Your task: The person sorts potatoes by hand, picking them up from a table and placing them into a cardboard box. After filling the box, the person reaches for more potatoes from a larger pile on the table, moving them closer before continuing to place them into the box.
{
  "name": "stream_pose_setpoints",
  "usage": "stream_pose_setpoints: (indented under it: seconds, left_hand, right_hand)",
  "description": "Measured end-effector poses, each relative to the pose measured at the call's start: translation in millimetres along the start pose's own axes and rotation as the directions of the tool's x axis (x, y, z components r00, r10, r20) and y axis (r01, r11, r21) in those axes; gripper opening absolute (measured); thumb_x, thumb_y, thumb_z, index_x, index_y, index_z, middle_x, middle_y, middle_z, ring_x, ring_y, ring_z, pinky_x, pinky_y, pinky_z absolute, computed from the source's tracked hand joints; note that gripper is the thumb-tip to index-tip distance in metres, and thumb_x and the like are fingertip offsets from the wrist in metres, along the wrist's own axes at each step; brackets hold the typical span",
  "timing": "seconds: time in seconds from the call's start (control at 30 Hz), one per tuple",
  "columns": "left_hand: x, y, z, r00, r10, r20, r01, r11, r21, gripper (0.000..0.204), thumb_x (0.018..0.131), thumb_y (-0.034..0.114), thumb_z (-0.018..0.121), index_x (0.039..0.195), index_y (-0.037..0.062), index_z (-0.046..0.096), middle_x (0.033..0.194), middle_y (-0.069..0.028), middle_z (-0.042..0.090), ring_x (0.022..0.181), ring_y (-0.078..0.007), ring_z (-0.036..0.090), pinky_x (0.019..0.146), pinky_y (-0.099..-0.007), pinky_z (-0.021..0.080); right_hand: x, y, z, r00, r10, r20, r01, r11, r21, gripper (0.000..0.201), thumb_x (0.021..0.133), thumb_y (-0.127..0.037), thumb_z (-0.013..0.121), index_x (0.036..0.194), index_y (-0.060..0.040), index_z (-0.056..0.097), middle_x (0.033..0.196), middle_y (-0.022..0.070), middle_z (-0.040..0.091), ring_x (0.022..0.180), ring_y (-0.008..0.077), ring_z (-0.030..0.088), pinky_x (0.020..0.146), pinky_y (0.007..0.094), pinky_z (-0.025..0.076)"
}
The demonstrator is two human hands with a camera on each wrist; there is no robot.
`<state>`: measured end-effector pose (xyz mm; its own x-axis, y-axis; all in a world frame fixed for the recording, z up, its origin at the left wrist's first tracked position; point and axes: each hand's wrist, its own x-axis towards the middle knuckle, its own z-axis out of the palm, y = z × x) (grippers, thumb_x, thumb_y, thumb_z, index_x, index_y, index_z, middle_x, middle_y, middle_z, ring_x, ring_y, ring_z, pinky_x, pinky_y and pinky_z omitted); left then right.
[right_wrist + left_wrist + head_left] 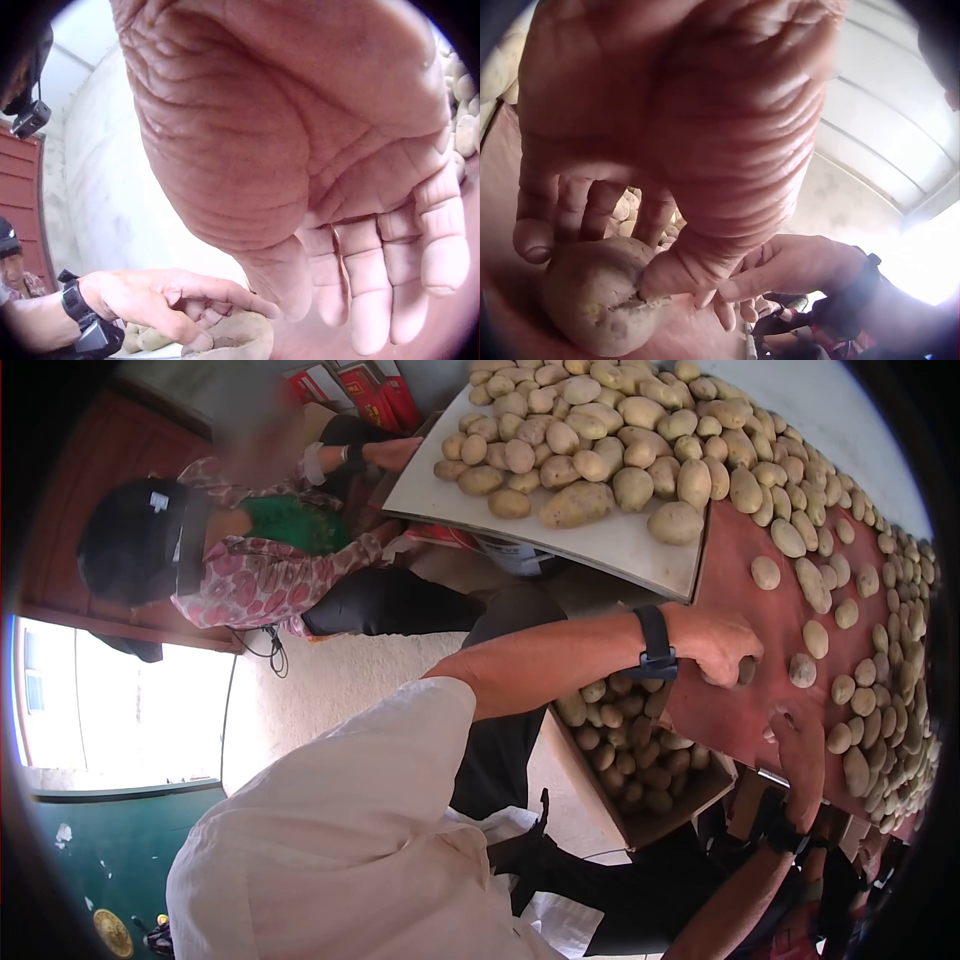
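Left hand [722, 643] grasps a potato [600, 300]; right hand [803, 748] hovers beside it, fingers released. Pinching firmly should prevent rolling off the board [745, 715].

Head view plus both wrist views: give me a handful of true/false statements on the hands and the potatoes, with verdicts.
1. The left hand grips a potato on the reddish board. True.
2. The right hand holds a knife. False: its palm is open, fingers straight, holding nothing.
3. A box of potatoes sits below the board's edge. True.
4. The white sheet is bare. False: potatoes are heaped on it.
5. Both wrists wear dark straps. True.
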<state>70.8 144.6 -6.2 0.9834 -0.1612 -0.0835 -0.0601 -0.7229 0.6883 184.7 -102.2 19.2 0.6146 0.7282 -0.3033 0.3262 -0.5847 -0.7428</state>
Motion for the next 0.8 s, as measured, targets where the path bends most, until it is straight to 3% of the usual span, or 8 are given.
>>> stream_pose_setpoints:
  seconds: [0.3,0.4,0.53,0.6,0.63,0.67,0.73,0.8]
  left_hand:
    - [-2,-2,-1,1.0,0.0,-0.018,0.0,1.0,0.013,0.05,0.076,0.017,0.068,0.122,-0.0031,0.07,0.103,-0.0267,0.073,0.099,-0.0429,0.07,0.085,-0.0506,0.056]
    - [-3,1,-2,0.992,0.064,-0.111,-0.062,0.998,0.022,0.046,0.074,0.016,0.069,0.116,-0.0034,0.072,0.094,-0.0269,0.073,0.092,-0.0438,0.071,0.08,-0.0508,0.056]
    - [-6,13,-10,0.999,-0.026,-0.02,0.024,0.997,-0.068,0.043,0.071,0.015,0.069,0.111,-0.0036,0.072,0.093,-0.0268,0.073,0.089,-0.0431,0.071,0.079,-0.0507,0.055]
    - [-9,20,-11,0.996,-0.047,0.071,0.055,0.991,-0.12,0.045,0.071,0.017,0.068,0.111,-0.0026,0.072,0.094,-0.0261,0.073,0.089,-0.0427,0.071,0.079,-0.05,0.055]
    - [-8,18,-3,0.999,0.034,0.026,-0.031,0.992,-0.119,0.049,0.072,0.019,0.067,0.116,-0.0024,0.07,0.099,-0.026,0.073,0.094,-0.0417,0.07,0.082,-0.0486,0.055]
    - [-7,14,5,0.999,0.036,0.037,-0.03,0.991,-0.131,0.049,0.072,0.019,0.067,0.116,-0.0024,0.07,0.099,-0.026,0.073,0.094,-0.0417,0.07,0.082,-0.0486,0.055]
    - [-14,20,6,0.991,0.074,0.112,-0.051,0.978,-0.201,0.043,0.07,0.023,0.069,0.103,-0.0042,0.073,0.094,-0.0271,0.073,0.089,-0.0423,0.071,0.078,-0.0486,0.055]
    - [-18,25,7,0.982,0.092,0.167,-0.066,0.985,-0.157,0.043,0.07,0.023,0.069,0.102,-0.0053,0.072,0.091,-0.0252,0.073,0.083,-0.0394,0.072,0.074,-0.0477,0.055]
  right_hand:
    - [3,-2,6,0.998,-0.008,0.062,0.008,1.0,0.005,0.023,0.09,-0.017,0.064,0.1,0.0039,0.069,0.079,0.0106,0.065,0.075,0.0173,0.064,0.07,0.0332,0.05]
    - [5,1,11,0.996,-0.07,0.049,0.07,0.998,0.005,0.025,0.09,-0.016,0.065,0.105,0.0038,0.069,0.083,0.0109,0.067,0.076,0.0176,0.064,0.07,0.0335,0.051]
    - [-3,-34,20,0.997,0.019,0.071,-0.025,0.997,0.079,0.036,0.092,-0.017,0.066,0.123,0.0023,0.067,0.096,0.0105,0.07,0.082,0.0186,0.065,0.076,0.0329,0.051]
    - [-1,-32,20,0.997,-0.03,0.069,0.023,0.995,0.097,0.038,0.092,-0.016,0.066,0.126,0.0022,0.065,0.097,0.0098,0.07,0.082,0.0179,0.064,0.076,0.0325,0.051]
    - [-2,-28,21,0.995,-0.071,0.075,0.062,0.991,0.117,0.041,0.092,-0.016,0.067,0.129,0.002,0.064,0.098,0.0092,0.069,0.083,0.0172,0.064,0.077,0.0321,0.051]
    - [-2,-24,19,0.995,-0.055,0.078,0.046,0.992,0.12,0.041,0.092,-0.016,0.067,0.129,0.002,0.064,0.098,0.0092,0.069,0.083,0.0172,0.064,0.077,0.0321,0.051]
    - [4,-15,14,0.992,-0.096,0.087,0.084,0.988,0.132,0.041,0.092,-0.016,0.067,0.128,0.0022,0.063,0.099,0.0084,0.069,0.082,0.0152,0.062,0.075,0.0313,0.051]
    - [0,-23,9,0.993,-0.084,0.079,0.076,0.992,0.101,0.039,0.093,-0.02,0.067,0.127,-0.0013,0.065,0.097,0.0079,0.068,0.08,0.0141,0.061,0.07,0.0303,0.051]
